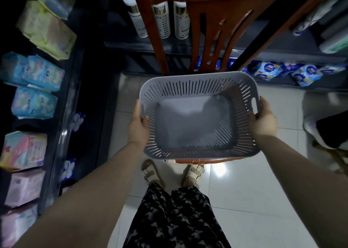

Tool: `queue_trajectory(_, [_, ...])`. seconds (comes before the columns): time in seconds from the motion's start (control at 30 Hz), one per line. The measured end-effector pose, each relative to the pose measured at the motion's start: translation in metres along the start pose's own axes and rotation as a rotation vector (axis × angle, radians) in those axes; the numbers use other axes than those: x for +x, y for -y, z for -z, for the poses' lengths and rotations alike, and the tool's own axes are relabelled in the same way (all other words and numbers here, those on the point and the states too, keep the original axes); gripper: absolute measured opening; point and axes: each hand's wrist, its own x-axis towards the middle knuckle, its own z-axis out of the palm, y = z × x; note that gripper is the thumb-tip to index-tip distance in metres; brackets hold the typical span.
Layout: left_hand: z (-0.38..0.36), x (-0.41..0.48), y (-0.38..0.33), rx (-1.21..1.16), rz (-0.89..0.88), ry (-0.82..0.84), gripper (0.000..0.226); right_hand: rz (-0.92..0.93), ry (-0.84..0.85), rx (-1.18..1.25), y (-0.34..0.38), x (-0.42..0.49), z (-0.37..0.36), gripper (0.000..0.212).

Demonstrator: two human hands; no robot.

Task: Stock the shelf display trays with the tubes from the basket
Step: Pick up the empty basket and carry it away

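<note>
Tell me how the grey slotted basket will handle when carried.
Probably light: the grey basket looks empty, with thin slotted walls. Likely fairly stiff, since it holds its shape with the left hand and right hand gripping opposite sides. Smooth plastic may slip.

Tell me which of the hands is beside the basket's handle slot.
The right hand: it grips the basket right by the slot; the left hand holds a plain slatted side.

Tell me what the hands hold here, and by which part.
The grey slotted plastic basket: the left hand grips its left rim, the right hand its right rim by the handle slot.
</note>
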Motion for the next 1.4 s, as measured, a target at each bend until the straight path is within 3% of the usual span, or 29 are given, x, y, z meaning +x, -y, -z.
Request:
queue_trajectory(0.17, [0.034, -0.035, -0.016, -0.05, -0.124, -0.033, 0.06, 0.027, -0.015, -0.001, 0.004, -0.037, 0.022, 0.055])
queue_trajectory(0.37, [0.08, -0.059, -0.051, -0.183, -0.166, -0.04, 0.063, 0.104, -0.06, 0.104, 0.028, -0.088, 0.054, 0.067])
queue_trajectory(0.57, [0.144, -0.062, -0.101, -0.086, -0.344, 0.021, 0.055, 0.06, -0.103, 0.381, 0.062, -0.137, 0.088, 0.052])
queue_trajectory(0.7, [0.177, -0.065, -0.126, -0.055, -0.44, 0.063, 0.045, 0.015, -0.133, 0.564, 0.085, -0.17, 0.11, 0.032])
queue_trajectory(0.8, [0.186, -0.072, -0.145, -0.068, -0.508, 0.127, 0.048, -0.014, -0.221, 0.651, 0.095, -0.192, 0.128, 0.031])
queue_trajectory(0.9, [0.184, -0.077, -0.158, -0.143, -0.542, 0.161, 0.052, -0.032, -0.304, 0.702, 0.095, -0.217, 0.144, 0.031])
queue_trajectory(1.4, [0.06, -0.184, -0.233, 0.159, -0.866, 0.415, 0.064, -0.176, -0.753, 0.855, -0.033, -0.347, 0.233, 0.037])
